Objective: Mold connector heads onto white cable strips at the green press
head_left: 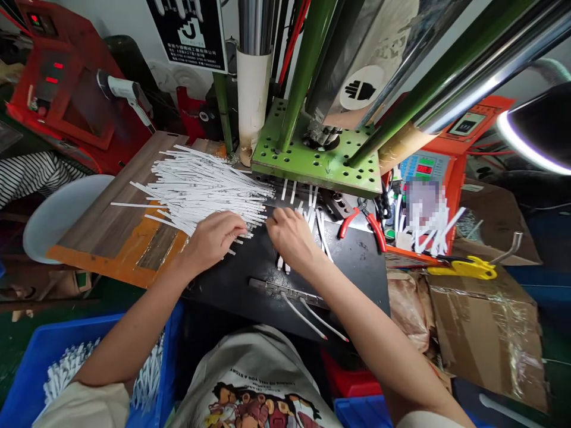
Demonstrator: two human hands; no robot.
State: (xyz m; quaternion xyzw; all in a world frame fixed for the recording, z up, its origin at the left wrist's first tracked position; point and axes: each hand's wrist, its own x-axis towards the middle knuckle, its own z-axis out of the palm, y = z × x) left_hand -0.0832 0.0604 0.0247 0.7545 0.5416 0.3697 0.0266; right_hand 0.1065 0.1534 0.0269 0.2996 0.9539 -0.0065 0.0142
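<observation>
My left hand [215, 238] is closed in a pinch at the right edge of a pile of flat white strips [196, 184]. What its fingertips hold, if anything, is too small to tell. Opposite it, my right hand [292, 236] is curled over the black worktop [357, 279], among several loose white strips [322, 235]. Its fingertips are hidden beneath the knuckles. Nearer my body lies a slotted metal bar [267, 286], with two white cords [307, 321] running from it toward the table edge.
A green press plate [314, 163] stands behind my hands. Red-handled pliers [375, 229] lie at the right, near an orange control box [459, 172] and a yellow-handled tool [473, 267]. A blue bin [66, 330] of white pieces is at lower left, a cardboard box [486, 333] at right.
</observation>
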